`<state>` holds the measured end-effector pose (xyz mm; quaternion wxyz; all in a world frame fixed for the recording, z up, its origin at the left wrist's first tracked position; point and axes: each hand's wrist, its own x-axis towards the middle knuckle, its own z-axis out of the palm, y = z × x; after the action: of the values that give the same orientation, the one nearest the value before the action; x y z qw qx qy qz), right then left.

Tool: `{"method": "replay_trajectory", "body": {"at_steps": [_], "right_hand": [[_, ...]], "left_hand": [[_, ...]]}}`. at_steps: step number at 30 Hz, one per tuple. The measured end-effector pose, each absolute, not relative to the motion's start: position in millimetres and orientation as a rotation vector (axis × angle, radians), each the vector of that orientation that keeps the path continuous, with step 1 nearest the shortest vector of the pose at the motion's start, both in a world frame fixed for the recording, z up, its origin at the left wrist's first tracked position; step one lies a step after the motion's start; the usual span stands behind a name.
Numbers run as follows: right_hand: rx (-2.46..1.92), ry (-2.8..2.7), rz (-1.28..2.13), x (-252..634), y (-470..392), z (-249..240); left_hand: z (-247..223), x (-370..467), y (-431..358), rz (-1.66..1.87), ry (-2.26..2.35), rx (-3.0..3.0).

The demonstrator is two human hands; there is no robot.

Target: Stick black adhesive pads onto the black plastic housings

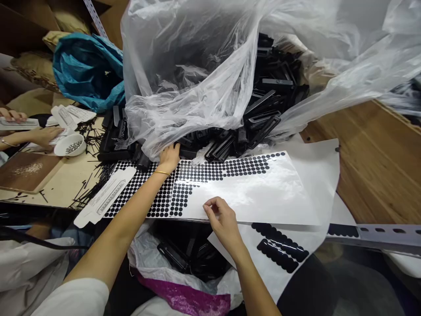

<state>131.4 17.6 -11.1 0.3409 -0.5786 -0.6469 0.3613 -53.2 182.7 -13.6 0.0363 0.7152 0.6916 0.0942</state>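
Observation:
My left hand (169,159), with a thin bangle at the wrist, reaches to the edge of the pile of black plastic parts (226,145) under the clear plastic bag. Its fingertips go out of sight among the parts, so its grip is hidden. Below it lies a white sheet of round black stickers (161,199), partly bare on its right side. My right hand (222,218) hovers over the bare part near the front edge. Its thumb and index finger are curled together in a pinch; anything between them is too small to make out.
A clear plastic bag (197,101) spills black parts at the back. An open sack (184,303) of black parts sits below the table edge. At left are a folded printed card (105,197), a white bowl (69,145) of small metal pieces, loose black sticks and another person's hands (42,136).

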Motion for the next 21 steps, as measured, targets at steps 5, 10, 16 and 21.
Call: {"method": "replay_trajectory", "body": {"at_steps": [5,10,16,21], "right_hand": [[-1.527,-1.847,0.728,113.2,31.6,-25.9],[-1.558,-2.061,0.445,89.8,46.7,-39.2],[-1.574,-2.143,0.444,92.6,49.6,-45.7],[-1.579,-2.091,0.482,103.0,45.8,-44.7]], "left_hand": [[-4.4,-53.6,177.9,0.249,2.102,2.298],[-5.5,-53.8,146.9,0.275,2.045,2.412],[-3.3,-67.5,114.1,0.684,2.172,2.177],[-10.5,-51.5,79.4,1.079,1.721,1.617]]}}
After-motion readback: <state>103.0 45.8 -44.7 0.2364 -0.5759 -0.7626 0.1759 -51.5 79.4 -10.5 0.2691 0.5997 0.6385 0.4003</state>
